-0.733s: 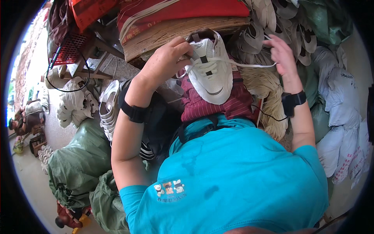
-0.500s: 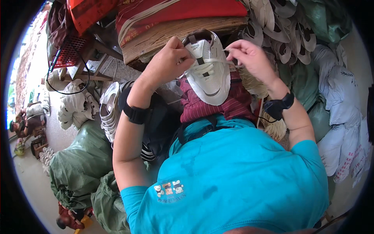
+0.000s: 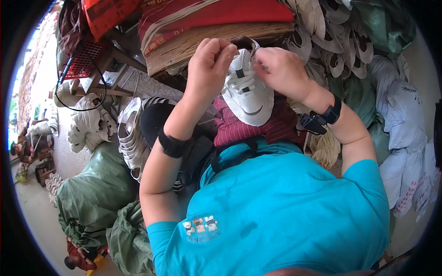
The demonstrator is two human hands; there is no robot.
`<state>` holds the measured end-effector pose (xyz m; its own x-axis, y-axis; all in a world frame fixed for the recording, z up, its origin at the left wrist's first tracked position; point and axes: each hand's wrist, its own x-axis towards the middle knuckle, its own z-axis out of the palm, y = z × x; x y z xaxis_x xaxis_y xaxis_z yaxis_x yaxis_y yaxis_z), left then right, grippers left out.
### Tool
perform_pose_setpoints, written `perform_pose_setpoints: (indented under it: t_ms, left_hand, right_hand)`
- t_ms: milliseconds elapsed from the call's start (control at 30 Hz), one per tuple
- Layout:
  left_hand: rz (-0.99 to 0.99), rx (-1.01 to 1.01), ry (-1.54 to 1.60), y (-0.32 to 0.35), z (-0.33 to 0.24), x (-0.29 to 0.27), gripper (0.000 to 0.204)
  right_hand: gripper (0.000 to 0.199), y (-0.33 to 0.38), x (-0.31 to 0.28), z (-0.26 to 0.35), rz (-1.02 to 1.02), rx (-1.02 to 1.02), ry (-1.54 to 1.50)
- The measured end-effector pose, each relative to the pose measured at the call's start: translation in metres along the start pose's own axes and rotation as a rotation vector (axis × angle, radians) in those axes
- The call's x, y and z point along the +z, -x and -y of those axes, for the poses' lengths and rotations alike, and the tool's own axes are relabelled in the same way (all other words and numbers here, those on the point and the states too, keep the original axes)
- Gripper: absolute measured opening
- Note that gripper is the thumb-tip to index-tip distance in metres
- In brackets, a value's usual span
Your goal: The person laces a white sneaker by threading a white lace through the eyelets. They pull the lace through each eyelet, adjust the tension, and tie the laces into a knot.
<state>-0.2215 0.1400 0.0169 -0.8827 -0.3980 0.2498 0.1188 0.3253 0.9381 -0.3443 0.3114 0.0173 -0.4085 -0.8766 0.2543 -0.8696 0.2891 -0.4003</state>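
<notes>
A white shoe upper (image 3: 252,108) with laces across its tongue lies on my lap, toe toward me, over striped maroon cloth (image 3: 281,120). Its dark-lined collar points away from me. My left hand (image 3: 209,64) is raised at the upper's left side, thumb and fingers pinched together. What sits in that pinch is too small to make out. Over the right side of the eyelets, my right hand (image 3: 283,73) curls inward, its fingertips slightly blurred and partly hidden. White lace (image 3: 241,83) crosses the front between the hands.
Ahead stands a worn wooden bench (image 3: 216,39) with red cloth on it. Shoe uppers (image 3: 338,34) hang in a bunch at the right, near white sacks (image 3: 400,119). Stacked uppers (image 3: 131,131) and green sacks (image 3: 94,188) lie to the left. Other people (image 3: 80,257) sit farther off.
My right hand has moved left, from beside the upper to over its eyelets. The left hand has risen slightly and turned. The lace strand stretched toward the right hand no longer shows.
</notes>
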Motion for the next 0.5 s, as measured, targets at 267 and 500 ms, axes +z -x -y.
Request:
perform_pose_setpoints:
  t_ms: [267,500]
  left_hand:
    - [0.114,0.053,-0.491,-0.003,0.012,0.020,0.015]
    - [0.279,0.039,-0.584,-0.016,0.006,0.021,0.022]
  right_hand:
    - [0.030,-0.013,-0.022,-0.016,0.175,-0.101,-0.169]
    - [0.037,-0.040,-0.034,-0.054,0.549,-0.079,-0.394]
